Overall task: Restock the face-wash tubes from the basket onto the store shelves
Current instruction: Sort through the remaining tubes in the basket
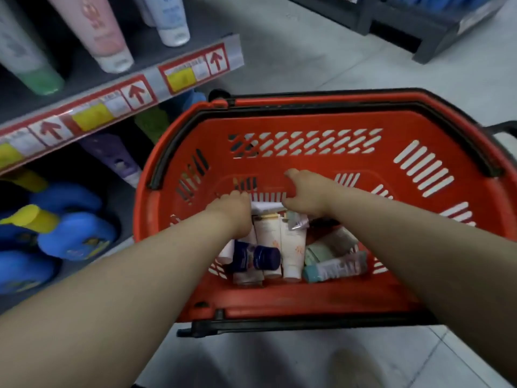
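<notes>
The face-wash tubes lie heaped on the floor of the red basket, with a dark blue jar among them. One white tube lies crosswise at the far end of the heap. The left hand is at one end of it and the right hand at the other. Both hands' fingers bend down out of sight, so I cannot tell whether either grips it. To the left, a shelf holds a pink tube above red price labels.

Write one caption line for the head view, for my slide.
Left hand and right hand reach among face-wash tubes in a red basket beside a store shelf.
</notes>
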Tool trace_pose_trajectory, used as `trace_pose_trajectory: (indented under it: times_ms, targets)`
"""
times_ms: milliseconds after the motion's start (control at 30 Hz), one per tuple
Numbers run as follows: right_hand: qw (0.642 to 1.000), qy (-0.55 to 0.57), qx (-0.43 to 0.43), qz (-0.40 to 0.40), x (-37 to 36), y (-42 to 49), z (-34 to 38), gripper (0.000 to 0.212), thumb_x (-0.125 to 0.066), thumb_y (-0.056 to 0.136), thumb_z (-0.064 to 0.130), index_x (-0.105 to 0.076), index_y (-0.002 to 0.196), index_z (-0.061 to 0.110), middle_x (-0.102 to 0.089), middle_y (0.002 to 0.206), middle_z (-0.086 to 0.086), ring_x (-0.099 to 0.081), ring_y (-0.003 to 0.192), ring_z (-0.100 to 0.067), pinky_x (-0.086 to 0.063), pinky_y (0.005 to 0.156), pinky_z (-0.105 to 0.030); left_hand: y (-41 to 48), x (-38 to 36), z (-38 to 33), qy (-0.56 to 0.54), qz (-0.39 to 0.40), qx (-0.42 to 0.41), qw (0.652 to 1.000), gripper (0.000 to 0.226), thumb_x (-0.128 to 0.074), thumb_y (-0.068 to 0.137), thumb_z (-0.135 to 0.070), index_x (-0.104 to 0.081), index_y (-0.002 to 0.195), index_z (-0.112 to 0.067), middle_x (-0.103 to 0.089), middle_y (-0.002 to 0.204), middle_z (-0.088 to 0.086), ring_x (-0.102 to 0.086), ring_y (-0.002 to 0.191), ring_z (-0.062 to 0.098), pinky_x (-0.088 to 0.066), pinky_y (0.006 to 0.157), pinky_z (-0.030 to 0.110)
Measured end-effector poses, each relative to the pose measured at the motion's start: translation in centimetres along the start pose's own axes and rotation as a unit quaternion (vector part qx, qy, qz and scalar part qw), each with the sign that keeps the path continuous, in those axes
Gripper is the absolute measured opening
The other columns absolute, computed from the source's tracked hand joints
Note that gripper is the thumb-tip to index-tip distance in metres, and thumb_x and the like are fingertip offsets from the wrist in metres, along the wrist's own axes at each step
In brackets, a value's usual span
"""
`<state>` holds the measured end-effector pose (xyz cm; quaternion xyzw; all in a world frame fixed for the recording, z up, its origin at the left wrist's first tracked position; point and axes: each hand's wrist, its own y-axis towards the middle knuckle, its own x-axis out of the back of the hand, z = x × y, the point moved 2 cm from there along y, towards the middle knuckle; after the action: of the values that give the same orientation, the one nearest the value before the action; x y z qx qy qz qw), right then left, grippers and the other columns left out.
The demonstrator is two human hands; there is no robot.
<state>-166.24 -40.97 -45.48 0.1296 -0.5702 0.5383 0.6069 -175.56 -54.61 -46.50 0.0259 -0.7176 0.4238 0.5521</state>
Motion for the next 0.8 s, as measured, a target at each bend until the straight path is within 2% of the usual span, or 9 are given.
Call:
trace_pose_trajectory:
  times_ms: [167, 267, 300, 367, 433, 533, 667, 733, 800]
  targets:
    - [0.997, -0.058, -0.018, 0.053, -1.7, -0.5, -2.2, 0.065, -0.060, 0.086, 0.036, -0.033, 0.140, 0.012, -0.051, 0.130, -0.013, -0.051, 0.117, -0.032, -0.045, 0.098, -0.039, 0.9, -1.5, -1.7, 0.030, 0.018, -0.054, 0.998, 0.060, -0.061, 0.087, -0.020, -0.034, 0.139, -0.011, -0.041, 0.135, 0.013, -0.047, 0.117, 0.031, -0.044, 0.090, 0.038]
    - [0.991, -0.067, -0.045, 0.110, -3.5, -0.7, -3.7, 0.051, -0.061, 0.085, 0.033, -0.045, 0.130, 0.013, -0.058, 0.121, -0.009, -0.056, 0.108, -0.029, -0.048, 0.091, -0.037, 1.2, -2.3, -2.1, 0.045, 0.040, -0.086, 0.994, 0.067, -0.055, 0.090, -0.021, -0.023, 0.148, -0.013, -0.035, 0.143, 0.012, -0.046, 0.120, 0.031, -0.042, 0.083, 0.035]
    - [0.987, -0.062, -0.057, 0.136, -4.0, -1.0, -4.1, 0.042, -0.060, 0.085, 0.034, -0.051, 0.122, 0.015, -0.060, 0.115, -0.006, -0.057, 0.104, -0.028, -0.048, 0.089, -0.036, 1.4, -2.5, -2.0, 0.059, 0.049, -0.091, 0.993, 0.069, -0.054, 0.091, -0.017, -0.019, 0.150, -0.014, -0.034, 0.145, 0.012, -0.046, 0.121, 0.031, -0.043, 0.084, 0.035]
    - [0.974, -0.050, -0.081, 0.208, -5.0, -1.6, -4.5, 0.014, -0.057, 0.089, 0.032, -0.058, 0.090, 0.018, -0.059, 0.093, 0.000, -0.057, 0.089, -0.022, -0.045, 0.079, -0.030, 1.7, -2.8, -1.5, 0.092, 0.060, -0.095, 0.989, 0.072, -0.053, 0.089, -0.007, -0.018, 0.151, -0.018, -0.034, 0.144, 0.010, -0.047, 0.121, 0.030, -0.048, 0.084, 0.036]
    - [0.954, -0.039, -0.104, 0.279, -6.0, -2.2, -4.0, 0.027, -0.054, 0.093, 0.029, -0.048, 0.069, 0.020, -0.052, 0.079, 0.002, -0.053, 0.071, -0.016, -0.042, 0.063, -0.025, 2.1, -2.9, -0.7, 0.124, 0.064, -0.095, 0.986, 0.070, -0.054, 0.087, -0.003, -0.025, 0.148, -0.020, -0.036, 0.141, 0.008, -0.050, 0.117, 0.029, -0.051, 0.083, 0.037]
    - [0.918, -0.034, -0.136, 0.370, -8.7, -2.9, -2.7, 0.030, -0.060, 0.090, 0.035, -0.051, 0.071, 0.013, -0.058, 0.090, -0.010, -0.059, 0.064, -0.022, -0.050, 0.054, -0.028, 2.1, -3.3, 0.0, 0.148, 0.059, -0.097, 0.982, 0.065, -0.052, 0.088, -0.002, -0.029, 0.146, -0.020, -0.039, 0.138, 0.008, -0.052, 0.116, 0.030, -0.050, 0.083, 0.039]
    - [0.892, -0.012, -0.137, 0.431, -11.4, -4.3, -0.7, 0.030, -0.056, 0.092, 0.035, -0.056, 0.073, 0.012, -0.056, 0.077, -0.008, -0.055, 0.063, -0.022, -0.049, 0.057, -0.030, 1.9, -4.3, 0.5, 0.157, 0.065, -0.117, 0.978, 0.053, -0.054, 0.089, -0.010, -0.040, 0.139, -0.023, -0.044, 0.137, 0.005, -0.052, 0.116, 0.028, -0.048, 0.087, 0.036]
    - [0.882, 0.013, -0.144, 0.449, -11.8, -4.7, -0.8, 0.026, -0.054, 0.093, 0.033, -0.060, 0.087, 0.008, -0.060, 0.091, -0.010, -0.058, 0.069, -0.021, -0.052, 0.059, -0.028, 1.6, -4.3, 0.6, 0.173, 0.077, -0.128, 0.973, 0.047, -0.055, 0.088, -0.013, -0.047, 0.133, -0.026, -0.050, 0.131, 0.005, -0.055, 0.112, 0.027, -0.048, 0.083, 0.034]
    - [0.869, 0.050, -0.164, 0.464, -12.2, -4.8, -1.1, 0.034, -0.057, 0.092, 0.033, -0.058, 0.112, 0.006, -0.059, 0.110, -0.012, -0.061, 0.082, -0.022, -0.054, 0.068, -0.030, 1.3, -3.8, 0.5, 0.197, 0.105, -0.130, 0.966, 0.044, -0.052, 0.089, -0.013, -0.048, 0.132, -0.024, -0.053, 0.128, 0.007, -0.057, 0.110, 0.028, -0.045, 0.079, 0.033]
